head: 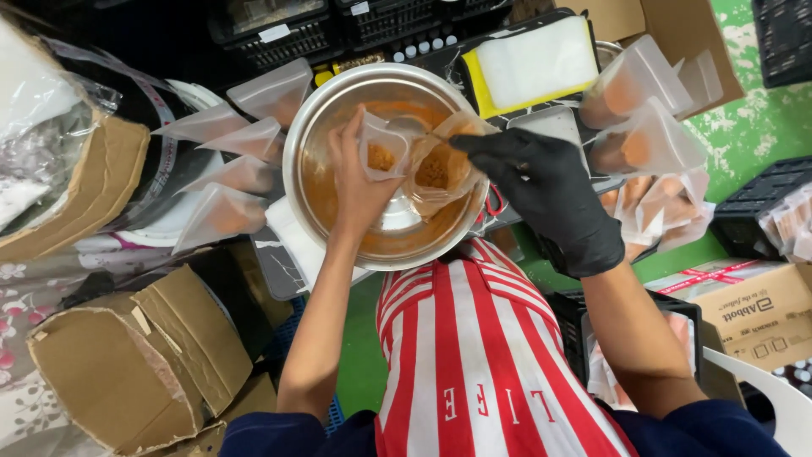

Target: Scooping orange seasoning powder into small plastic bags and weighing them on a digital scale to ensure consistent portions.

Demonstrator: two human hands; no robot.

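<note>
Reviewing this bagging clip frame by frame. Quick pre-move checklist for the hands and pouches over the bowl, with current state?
1. Small clear plastic pouch in bare left hand grip: ok, orange-brown powder inside.
2. Second clear pouch in black-gloved right hand: ok.
3. Both pouches above the round steel bowl: ok.
4. Pouch mouths open or sealed: cannot tell.
5. Powder left in bowl: ok, a coating on the walls.
6. Filled pouches stacked to the right, clear of the hands: ok.
</note>
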